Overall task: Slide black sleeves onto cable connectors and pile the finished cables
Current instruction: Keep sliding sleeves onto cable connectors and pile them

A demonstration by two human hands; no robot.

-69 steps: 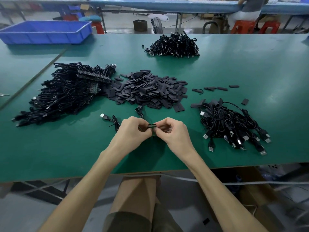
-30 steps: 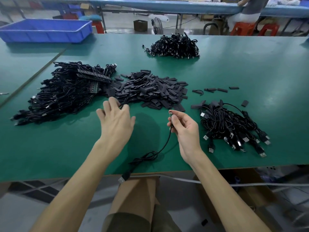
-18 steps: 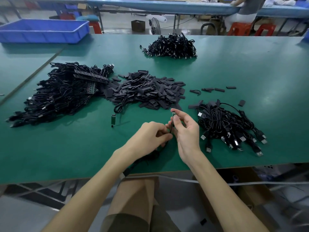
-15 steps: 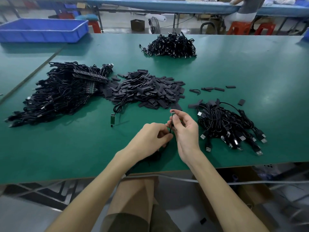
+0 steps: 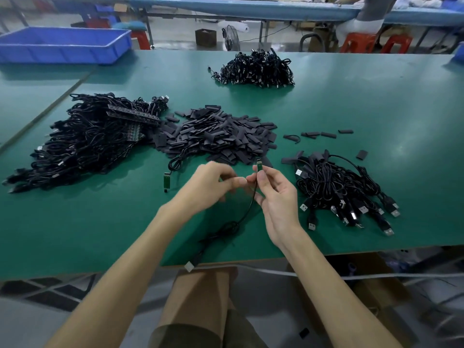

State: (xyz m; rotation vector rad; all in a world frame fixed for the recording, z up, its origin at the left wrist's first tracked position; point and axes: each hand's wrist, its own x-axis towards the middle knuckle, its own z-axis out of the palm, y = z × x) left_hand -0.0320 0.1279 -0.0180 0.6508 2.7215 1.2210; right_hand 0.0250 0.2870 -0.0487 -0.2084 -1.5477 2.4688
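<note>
My right hand (image 5: 275,197) pinches a black cable (image 5: 247,209) just below its small green connector board (image 5: 258,165), which points up. The cable drops to a coil on the green table (image 5: 100,222), and its USB plug (image 5: 189,267) hangs over the front edge. My left hand (image 5: 211,188), blurred, is just left of the right hand with fingers curled. Its thumb and forefinger pinch a small dark piece that looks like a black sleeve. The heap of loose black sleeves (image 5: 216,134) lies behind both hands. A pile of cables with sleeves (image 5: 344,189) sits to the right.
A big heap of black cables (image 5: 88,139) fills the left side, and another pile (image 5: 256,69) lies far back. One loose cable with a green board (image 5: 166,182) lies left of my hands. A blue bin (image 5: 62,43) stands back left. A person sits beyond the table, back right.
My left hand reached out to the sleeve heap, then came back beside the right hand. The right hand has kept its hold on the cable and raised the connector slightly.
</note>
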